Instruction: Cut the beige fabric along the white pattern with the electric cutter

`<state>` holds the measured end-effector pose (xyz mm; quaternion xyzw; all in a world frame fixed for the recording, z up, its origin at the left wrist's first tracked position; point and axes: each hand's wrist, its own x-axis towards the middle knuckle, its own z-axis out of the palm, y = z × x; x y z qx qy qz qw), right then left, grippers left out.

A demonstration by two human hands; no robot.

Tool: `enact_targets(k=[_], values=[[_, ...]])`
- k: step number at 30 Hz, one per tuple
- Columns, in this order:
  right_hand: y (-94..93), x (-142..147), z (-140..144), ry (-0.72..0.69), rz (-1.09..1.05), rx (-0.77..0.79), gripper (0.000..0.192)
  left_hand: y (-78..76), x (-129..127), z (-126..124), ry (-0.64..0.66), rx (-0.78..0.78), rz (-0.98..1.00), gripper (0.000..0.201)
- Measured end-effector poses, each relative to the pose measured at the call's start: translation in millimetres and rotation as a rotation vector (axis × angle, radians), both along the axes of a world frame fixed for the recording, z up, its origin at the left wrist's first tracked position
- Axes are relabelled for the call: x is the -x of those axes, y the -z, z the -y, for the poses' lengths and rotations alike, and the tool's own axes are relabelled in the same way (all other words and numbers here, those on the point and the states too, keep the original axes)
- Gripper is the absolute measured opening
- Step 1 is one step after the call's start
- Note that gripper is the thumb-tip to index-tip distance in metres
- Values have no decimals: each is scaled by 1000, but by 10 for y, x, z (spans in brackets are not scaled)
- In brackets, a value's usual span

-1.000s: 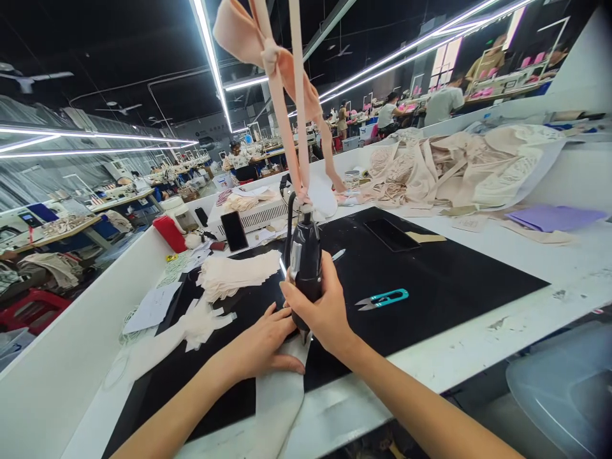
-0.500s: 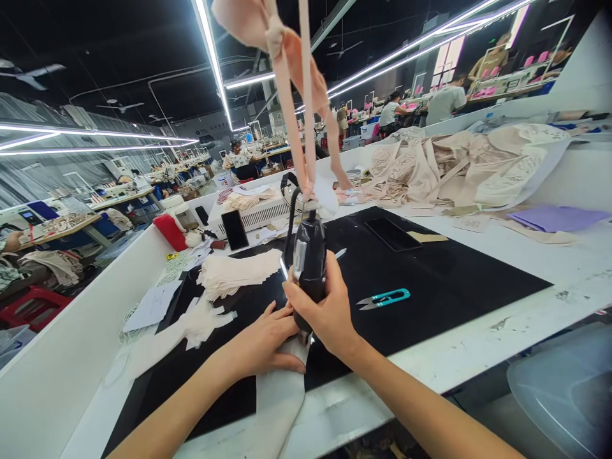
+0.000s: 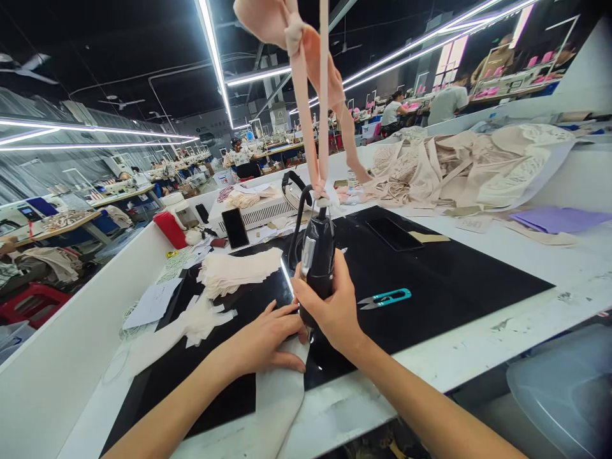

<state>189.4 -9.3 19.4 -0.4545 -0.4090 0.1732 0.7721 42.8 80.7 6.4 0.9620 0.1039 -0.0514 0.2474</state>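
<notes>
Pale fabric (image 3: 281, 389) lies at the lower centre of the frame, partly over the black mat (image 3: 444, 280), and the left hand (image 3: 272, 335) rests on it, fingers spread! Mid-frame, the right hand (image 3: 335, 312) grips a black handheld tool (image 3: 321, 252), nose down by the fabric's right edge; contact is hidden. Apparently it's edge work, calling next for steady cloth and fingertips clear.

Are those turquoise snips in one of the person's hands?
No, the snips lie on the black surface, while the right hand grips a black tool and the left hand rests on pale cloth.
</notes>
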Motion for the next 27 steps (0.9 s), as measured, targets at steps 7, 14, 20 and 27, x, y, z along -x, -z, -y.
enact_targets(k=[7, 14, 20, 27], values=[[-19, -6, -7, -15, 1, 4, 26, 9, 1, 0, -2, 1, 16, 37], [-13, 63, 83, -75, -36, 0, 32, 54, 14, -20, 1, 13, 44, 45], [37, 80, 89, -98, -68, -5, 36, 43, 11, -18, 4, 30, 49, 62], [27, 64, 89, -107, -53, -17, 36, 23, 4, 2, -6, 42, 54, 56]])
